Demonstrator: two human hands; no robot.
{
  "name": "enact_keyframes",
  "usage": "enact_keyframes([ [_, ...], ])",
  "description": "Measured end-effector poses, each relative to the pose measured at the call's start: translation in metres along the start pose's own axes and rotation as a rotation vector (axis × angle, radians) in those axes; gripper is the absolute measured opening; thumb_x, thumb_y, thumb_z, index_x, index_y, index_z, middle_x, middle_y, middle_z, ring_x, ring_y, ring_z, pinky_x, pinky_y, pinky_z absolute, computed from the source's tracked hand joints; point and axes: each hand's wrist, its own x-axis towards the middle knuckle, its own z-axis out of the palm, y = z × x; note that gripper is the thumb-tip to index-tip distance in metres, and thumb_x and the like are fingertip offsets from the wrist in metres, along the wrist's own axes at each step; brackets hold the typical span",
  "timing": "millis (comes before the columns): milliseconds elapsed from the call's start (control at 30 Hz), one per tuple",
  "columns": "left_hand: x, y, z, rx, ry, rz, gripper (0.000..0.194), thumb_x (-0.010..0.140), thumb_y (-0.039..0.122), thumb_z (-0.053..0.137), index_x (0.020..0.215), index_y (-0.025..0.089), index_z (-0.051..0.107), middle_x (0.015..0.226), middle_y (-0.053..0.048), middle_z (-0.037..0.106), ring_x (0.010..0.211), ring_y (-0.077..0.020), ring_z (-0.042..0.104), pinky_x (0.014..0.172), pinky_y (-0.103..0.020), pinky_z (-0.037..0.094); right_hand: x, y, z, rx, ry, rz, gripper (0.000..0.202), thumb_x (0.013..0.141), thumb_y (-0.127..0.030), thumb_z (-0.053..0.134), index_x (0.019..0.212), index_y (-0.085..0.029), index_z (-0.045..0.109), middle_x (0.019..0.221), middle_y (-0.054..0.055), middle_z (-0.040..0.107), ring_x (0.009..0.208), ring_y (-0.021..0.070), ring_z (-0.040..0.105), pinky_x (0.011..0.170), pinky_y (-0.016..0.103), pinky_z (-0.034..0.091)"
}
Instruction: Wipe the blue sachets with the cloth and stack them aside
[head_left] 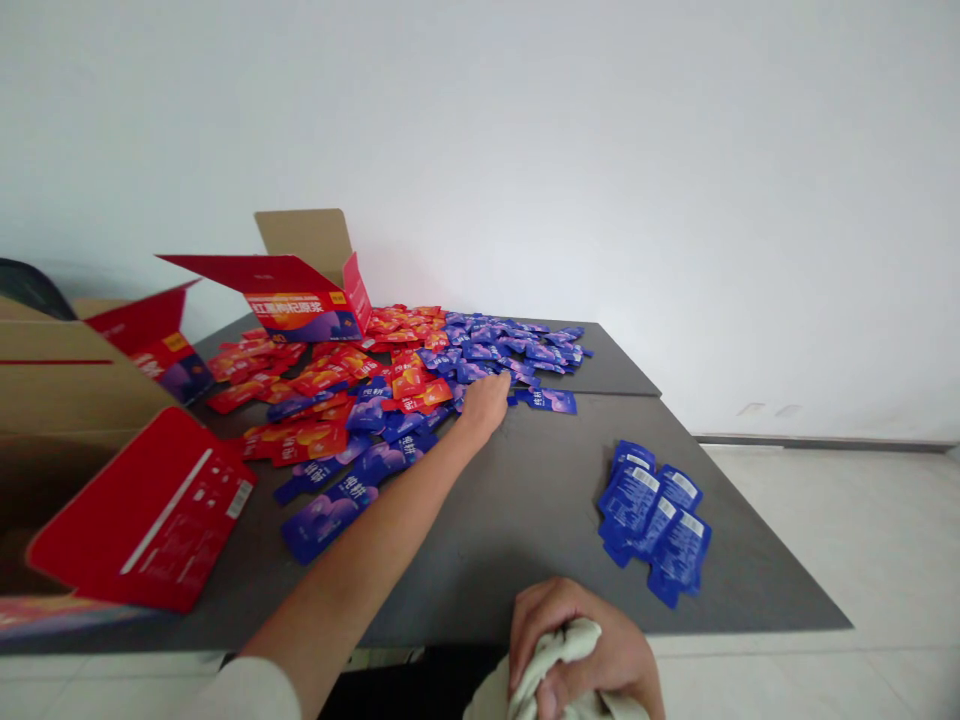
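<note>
My left hand (pixel 486 402) reaches forward to the near right edge of a heap of blue-purple sachets (pixel 487 350). Its fingers are curled closed and point away from me, so whatever they hold is hidden. Just right of them a single blue sachet (pixel 553 401) lies flat on the dark table (pixel 525 480). Close to my body, at the table's front edge, my right hand (pixel 589 640) is wrapped round a bunched cream cloth (pixel 559 655). On the right, several blue sachets (pixel 652 515) lie overlapping with their barcode sides up.
Red-orange sachets (pixel 322 375) are heaped left of the blue ones, partly mixed together. An open red carton (pixel 300 305) stands behind them. Another open carton (pixel 142 510) is at the near left, its flaps over the table. A white wall (pixel 675 200) rises behind.
</note>
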Motion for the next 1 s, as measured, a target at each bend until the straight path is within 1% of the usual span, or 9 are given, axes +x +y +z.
enact_keyframes([
  [100,-0.034,0.004,-0.024,-0.067,0.088,0.044,0.033,0.109,0.022,0.045,0.139,0.016,0.059,0.125,-0.013,0.072,0.115,-0.0235,0.07,0.099,-0.037,0.055,0.0,-0.003,0.0,0.014,0.006,0.018,0.047,0.075,-0.058,0.087,0.091,-0.013,0.083,0.081,0.009,0.076,0.072,0.0157,0.068,0.067,0.024,0.053],
  [233,-0.108,0.008,-0.041,-0.156,0.115,0.166,0.038,0.11,0.02,0.038,0.141,0.023,0.06,0.137,-0.006,0.071,0.123,-0.0171,0.067,0.106,-0.028,0.05,0.001,-0.009,-0.001,0.007,-0.026,0.023,0.043,0.078,-0.054,0.086,0.093,-0.014,0.084,0.082,0.01,0.077,0.075,0.0173,0.069,0.07,0.026,0.054],
  [333,-0.167,0.002,-0.03,-0.289,0.143,0.291,0.041,0.105,0.01,0.042,0.139,0.021,0.062,0.135,-0.005,0.072,0.121,-0.0175,0.069,0.106,-0.032,0.051,0.001,-0.012,-0.002,-0.009,-0.056,0.034,0.043,0.079,-0.054,0.085,0.093,-0.014,0.084,0.082,0.011,0.077,0.076,0.0179,0.069,0.072,0.027,0.053],
  [433,-0.211,-0.007,-0.009,-0.304,0.131,0.349,0.049,0.101,0.002,0.041,0.14,0.024,0.062,0.138,-0.005,0.07,0.125,-0.0184,0.067,0.103,-0.037,0.053,0.001,-0.013,-0.003,-0.034,-0.08,0.043,0.042,0.08,-0.053,0.085,0.094,-0.014,0.084,0.083,0.011,0.077,0.078,0.0184,0.069,0.075,0.028,0.053],
  [533,-0.238,-0.017,0.005,-0.216,0.048,0.352,0.049,0.099,0.002,0.047,0.138,0.028,0.063,0.144,-0.005,0.066,0.132,-0.0207,0.062,0.104,-0.041,0.052,0.0,-0.012,-0.003,-0.044,-0.059,0.044,0.041,0.081,-0.053,0.084,0.095,-0.014,0.084,0.086,0.011,0.078,0.08,0.0187,0.069,0.075,0.029,0.054],
  [667,-0.262,-0.028,0.004,-0.137,0.004,0.33,0.047,0.098,0.021,0.064,0.144,0.027,0.058,0.155,-0.009,0.055,0.144,-0.0291,0.051,0.11,-0.049,0.051,-0.001,-0.014,0.001,-0.044,0.028,0.057,0.037,0.081,-0.048,0.086,0.096,-0.014,0.084,0.087,0.011,0.078,0.083,0.0194,0.069,0.075,0.029,0.054],
  [800,-0.284,-0.041,-0.004,-0.156,0.063,0.358,0.049,0.101,0.027,0.061,0.15,0.024,0.052,0.159,-0.011,0.051,0.149,-0.0285,0.045,0.114,-0.049,0.049,-0.002,-0.016,0.009,-0.068,0.268,0.116,0.037,0.083,-0.048,0.083,0.098,-0.014,0.083,0.092,0.01,0.076,0.081,0.0185,0.068,0.071,0.028,0.053],
  [900,-0.295,-0.05,-0.004,-0.191,0.108,0.399,0.038,0.104,0.027,0.056,0.141,0.022,0.061,0.152,-0.011,0.058,0.144,-0.0271,0.052,0.114,-0.047,0.051,0.0,-0.019,0.014,-0.095,0.592,0.187,0.042,0.085,-0.053,0.079,0.101,-0.015,0.081,0.092,0.008,0.076,0.079,0.0194,0.068,0.069,0.028,0.054],
  [1000,-0.299,-0.056,-0.002,-0.216,0.132,0.43,0.031,0.104,0.027,0.056,0.131,0.019,0.068,0.146,-0.011,0.064,0.138,-0.0261,0.058,0.112,-0.044,0.054,0.015,-0.027,0.013,-0.16,0.902,0.249,0.048,0.088,-0.056,0.075,0.115,-0.016,0.078,0.096,0.007,0.078,0.084,0.023,0.07,0.072,0.031,0.056],
])
